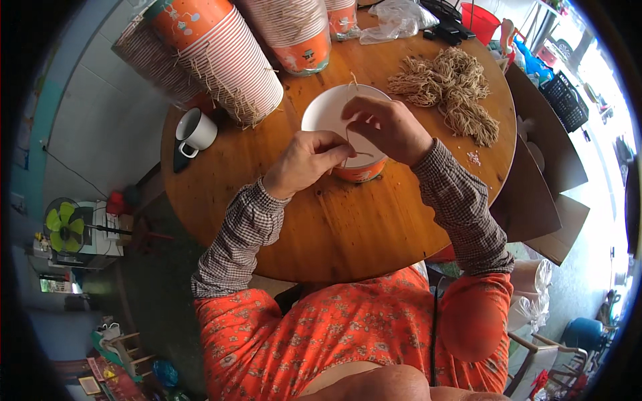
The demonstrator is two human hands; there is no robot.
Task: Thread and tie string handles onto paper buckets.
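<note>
A paper bucket [317,113], white inside and orange outside, stands upright on the round wooden table in front of me. Over its near left rim, my left hand [304,159] pinches a thin tan paper string [365,154] between thumb and fingers. Higher up, above the bucket's opening, my right hand [393,128] is closed with curled fingers on the same string. One end of it sticks up beyond the right fingers near the far rim. The fingers partly hide the string's path, and I cannot tell whether it passes through the bucket's wall.
Tall stacks of paper buckets [231,67], strings hanging from one, stand at the far left. A white mug [197,132] sits by the left edge. A heap of tan strings [449,90] lies to the right, a plastic bag [396,21] behind. Cardboard [535,180] flanks the table's right side.
</note>
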